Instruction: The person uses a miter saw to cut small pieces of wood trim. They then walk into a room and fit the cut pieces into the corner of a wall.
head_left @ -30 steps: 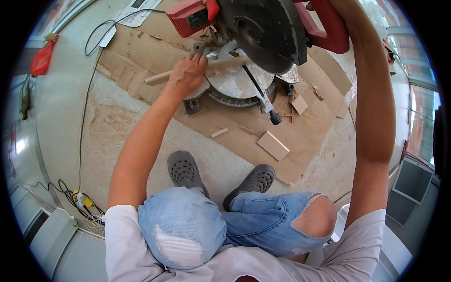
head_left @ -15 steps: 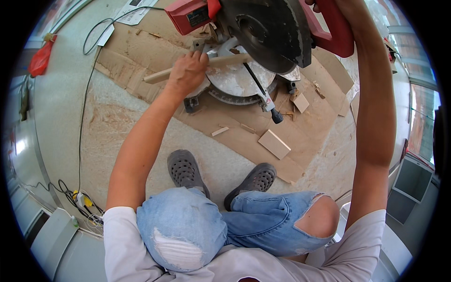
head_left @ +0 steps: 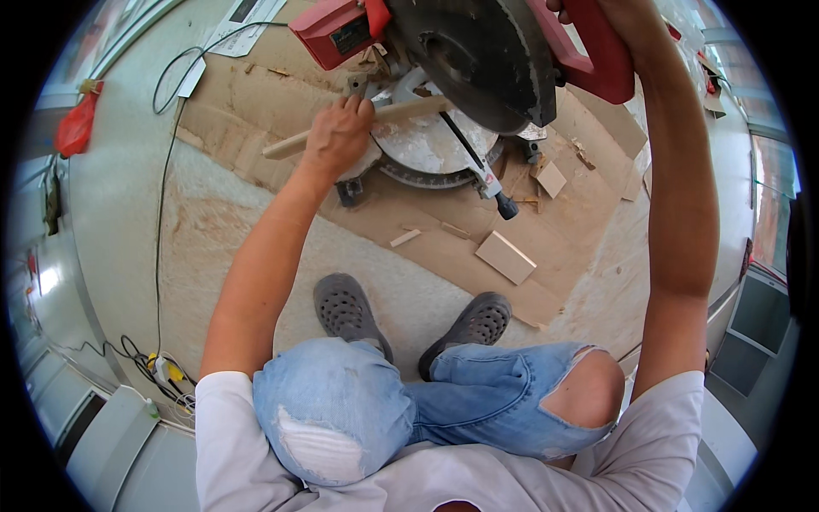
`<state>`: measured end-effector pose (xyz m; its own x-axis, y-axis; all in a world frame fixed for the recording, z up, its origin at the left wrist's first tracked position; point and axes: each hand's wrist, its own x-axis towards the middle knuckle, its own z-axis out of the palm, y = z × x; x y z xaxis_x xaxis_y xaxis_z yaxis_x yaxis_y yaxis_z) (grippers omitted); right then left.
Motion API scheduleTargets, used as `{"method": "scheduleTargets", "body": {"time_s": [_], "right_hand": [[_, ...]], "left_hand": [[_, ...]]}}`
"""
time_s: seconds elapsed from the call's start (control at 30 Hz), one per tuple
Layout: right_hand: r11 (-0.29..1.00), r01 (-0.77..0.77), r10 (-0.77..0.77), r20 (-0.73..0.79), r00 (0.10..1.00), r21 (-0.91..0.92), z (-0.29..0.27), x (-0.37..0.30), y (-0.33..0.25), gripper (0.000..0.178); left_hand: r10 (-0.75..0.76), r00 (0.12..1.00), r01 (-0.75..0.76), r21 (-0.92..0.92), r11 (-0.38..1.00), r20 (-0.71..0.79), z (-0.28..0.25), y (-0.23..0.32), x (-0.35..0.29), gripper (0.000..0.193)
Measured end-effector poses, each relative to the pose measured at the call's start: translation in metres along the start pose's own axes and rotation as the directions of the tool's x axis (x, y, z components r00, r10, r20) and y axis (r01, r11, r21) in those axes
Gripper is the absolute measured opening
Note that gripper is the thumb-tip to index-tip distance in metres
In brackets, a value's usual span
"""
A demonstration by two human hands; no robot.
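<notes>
A red mitre saw (head_left: 478,51) with a dark round blade guard stands on cardboard on the floor in front of me. My left hand (head_left: 339,135) presses a long thin wooden strip (head_left: 401,113) against the saw's round grey base (head_left: 426,154). The strip runs left to right under the blade. My right hand (head_left: 597,10) grips the saw's red handle (head_left: 597,60) at the top of the view, arm stretched out. I am crouching, with both knees in torn blue jeans and grey shoes (head_left: 345,309) below.
Flattened cardboard sheets (head_left: 256,111) cover the floor under the saw. A flat wood offcut (head_left: 505,257) and smaller scraps lie right of the saw. A black cable (head_left: 159,188) runs down the left to a plug strip (head_left: 166,372). A red bag (head_left: 75,128) lies far left.
The saw head has tilted a little lower over the strip. My left hand stays on the strip and my right hand stays on the handle.
</notes>
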<state>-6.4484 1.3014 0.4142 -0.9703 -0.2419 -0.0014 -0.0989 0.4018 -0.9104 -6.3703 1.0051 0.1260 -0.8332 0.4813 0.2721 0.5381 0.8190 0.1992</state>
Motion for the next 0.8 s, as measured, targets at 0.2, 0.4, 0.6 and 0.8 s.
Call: {"method": "scheduleTargets", "body": {"time_s": [0.2,0.4,0.6,0.8], "right_hand": [[0.998,0.044,-0.042,-0.04,0.998,0.037,-0.004,-0.013,0.024,0.05],[0.975,0.222,-0.224,-0.086,0.971,-0.025,-0.013,-0.031,0.053,0.047],[0.973,0.067,-0.056,-0.056,0.997,0.219,-0.014,-0.073,0.064,0.045],[0.974,0.132,-0.113,-0.112,0.987,0.185,-0.009,-0.098,0.113,0.046]], "left_hand": [[-0.004,1.0,0.004,0.024,1.0,-0.003,0.0,-0.001,-0.003,0.013],[-0.007,1.0,0.007,0.042,0.999,0.007,0.0,0.004,0.0,0.012],[-0.009,0.999,0.008,0.045,0.999,0.032,0.002,0.002,-0.001,0.013],[-0.019,0.994,0.008,0.098,0.995,0.109,-0.001,0.001,0.0,0.015]]}}
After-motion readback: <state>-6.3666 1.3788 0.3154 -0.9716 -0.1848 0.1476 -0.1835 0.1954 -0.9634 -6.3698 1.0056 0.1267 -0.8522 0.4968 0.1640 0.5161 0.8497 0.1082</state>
